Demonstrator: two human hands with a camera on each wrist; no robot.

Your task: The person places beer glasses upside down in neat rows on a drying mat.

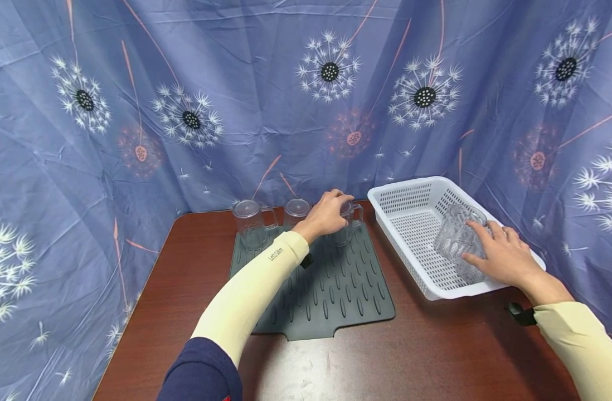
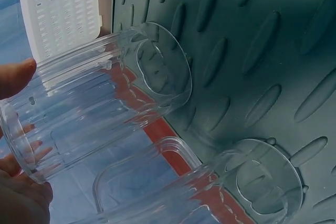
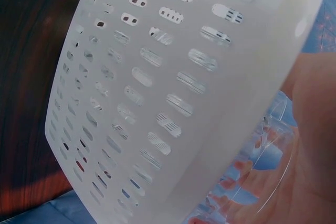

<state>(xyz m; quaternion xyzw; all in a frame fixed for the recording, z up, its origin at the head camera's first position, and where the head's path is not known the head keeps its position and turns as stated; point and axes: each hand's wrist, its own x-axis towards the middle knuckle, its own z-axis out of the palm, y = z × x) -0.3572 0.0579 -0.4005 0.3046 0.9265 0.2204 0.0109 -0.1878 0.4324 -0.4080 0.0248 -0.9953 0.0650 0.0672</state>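
Note:
Three clear glass mugs stand upside down in a row along the far side of a dark ridged drying mat (image 1: 331,289). My left hand (image 1: 328,214) holds the rightmost mug (image 2: 105,103) near its upturned base, thumb on one side and fingers on the other; its rim meets the mat. The middle mug (image 1: 297,209) is partly behind that hand, and the left mug (image 1: 252,225) stands apart. My right hand (image 1: 504,253) reaches into a white plastic basket (image 1: 403,250), its thumb and fingers around a tilted glass mug (image 1: 453,234). The basket wall hides part of this grip in the right wrist view.
The mat and basket sit side by side on a brown wooden table (image 1: 170,312). A blue curtain (image 1: 266,111) with dandelion prints hangs close behind the table and along both sides. More clear glass shows beneath the right hand, too overlapped to separate.

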